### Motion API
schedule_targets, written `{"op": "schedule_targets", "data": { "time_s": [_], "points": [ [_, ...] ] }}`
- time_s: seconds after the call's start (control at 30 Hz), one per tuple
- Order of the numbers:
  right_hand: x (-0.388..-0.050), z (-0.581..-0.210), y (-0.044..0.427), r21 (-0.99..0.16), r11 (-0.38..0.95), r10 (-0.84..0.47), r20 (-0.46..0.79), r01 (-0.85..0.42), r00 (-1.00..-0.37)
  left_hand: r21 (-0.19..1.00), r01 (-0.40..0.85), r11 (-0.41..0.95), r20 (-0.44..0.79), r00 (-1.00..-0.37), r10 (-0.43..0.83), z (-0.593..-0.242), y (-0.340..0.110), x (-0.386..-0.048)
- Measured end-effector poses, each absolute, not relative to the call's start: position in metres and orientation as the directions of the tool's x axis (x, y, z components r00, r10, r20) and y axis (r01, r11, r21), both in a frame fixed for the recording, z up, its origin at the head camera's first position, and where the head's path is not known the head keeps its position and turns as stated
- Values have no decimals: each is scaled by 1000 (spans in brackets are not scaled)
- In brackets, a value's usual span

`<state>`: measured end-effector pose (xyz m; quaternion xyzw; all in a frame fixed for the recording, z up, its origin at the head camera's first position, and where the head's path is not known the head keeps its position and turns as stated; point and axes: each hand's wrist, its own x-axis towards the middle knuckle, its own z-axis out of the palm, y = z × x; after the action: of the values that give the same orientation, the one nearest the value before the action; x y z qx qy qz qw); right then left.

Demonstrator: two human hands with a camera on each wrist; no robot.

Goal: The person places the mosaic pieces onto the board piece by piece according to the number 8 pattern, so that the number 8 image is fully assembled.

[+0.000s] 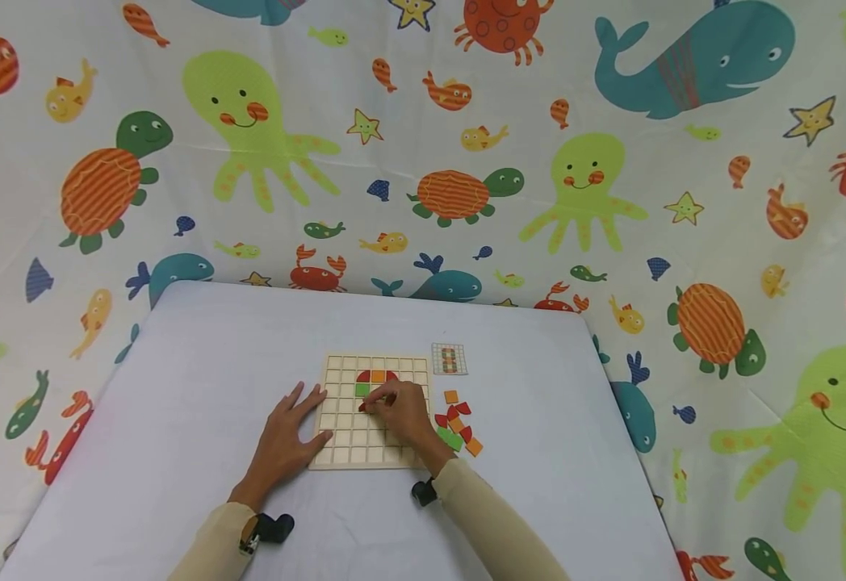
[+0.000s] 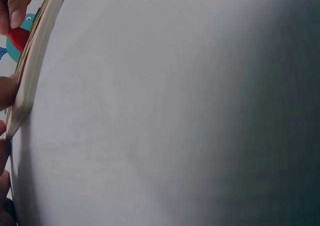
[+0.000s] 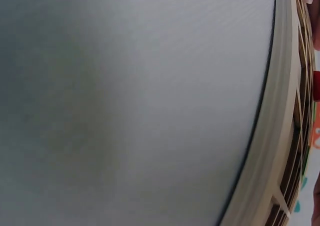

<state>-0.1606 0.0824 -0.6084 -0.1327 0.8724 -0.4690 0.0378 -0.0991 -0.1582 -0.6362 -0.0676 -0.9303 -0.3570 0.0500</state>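
Observation:
A wooden grid board (image 1: pixel 339 452) lies on the table. In its upper rows sit red quarter-round tiles, an orange square tile (image 1: pixel 378 376) between them, and a green square tile (image 1: pixel 362 390). My right hand (image 1: pixel 404 413) reaches over the board and pinches a red tile (image 2: pixel 19 38) between thumb and fingers, just below the green tile; the hand hides cells to the right. At the board's left edge my left hand (image 1: pixel 285 436) rests with fingers spread, fingertips touching the frame.
Right of the board lies a loose pile of orange, red and green tiles (image 1: pixel 454 424). A small pattern card (image 1: pixel 450 359) with a printed grid lies behind the pile. The white table (image 1: pixel 249 339) meets a sea-animal cloth (image 1: pixel 394 266) at the back.

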Motion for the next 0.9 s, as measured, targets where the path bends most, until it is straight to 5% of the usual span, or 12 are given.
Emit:
{"op": "schedule_targets", "data": {
  "time_s": [0.27,0.9],
  "points": [
    [-157,-606,86,-784,564,-345,60,-258,-937,665,175,726,161,-983,90,-635,-160,-101],
    [-161,-607,69,-732,657,-238,25,-180,-971,664,181,726,159,-982,99,-638,-159,-100]
  ]
}}
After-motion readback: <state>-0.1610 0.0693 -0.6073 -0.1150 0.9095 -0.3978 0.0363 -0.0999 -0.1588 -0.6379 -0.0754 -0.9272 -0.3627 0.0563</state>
